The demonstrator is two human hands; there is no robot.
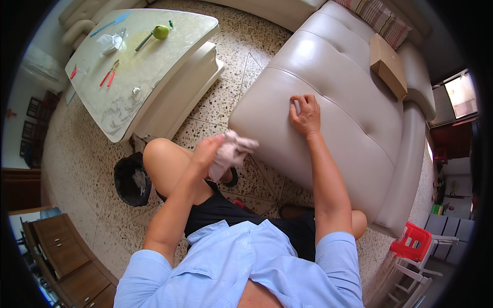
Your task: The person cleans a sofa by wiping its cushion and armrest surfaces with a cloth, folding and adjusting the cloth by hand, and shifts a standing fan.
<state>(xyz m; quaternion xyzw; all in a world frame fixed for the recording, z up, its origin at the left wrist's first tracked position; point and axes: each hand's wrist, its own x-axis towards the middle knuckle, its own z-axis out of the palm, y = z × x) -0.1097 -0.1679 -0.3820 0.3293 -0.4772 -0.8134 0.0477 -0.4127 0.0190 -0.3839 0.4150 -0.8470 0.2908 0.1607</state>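
Note:
My left hand (206, 153) grips a crumpled pale pinkish-white cloth (231, 154), which is blurred. The cloth hangs in front of my bent knee, between the low table and the sofa. My right hand (307, 114) rests on the beige leather-look sofa seat (346, 115), its fingers bent and its thumb apart from them. Nothing shows in that hand, though its palm is hidden from this side.
A marbled-top table (150, 65) holds red-handled pliers (110, 73), a green fruit (161, 32), a knife (143, 41) and a blue fly swatter (111, 24). A lined waste bin (131, 181) stands by my knee. On the sofa are a cardboard box (387, 69) and a striped cushion (381, 21).

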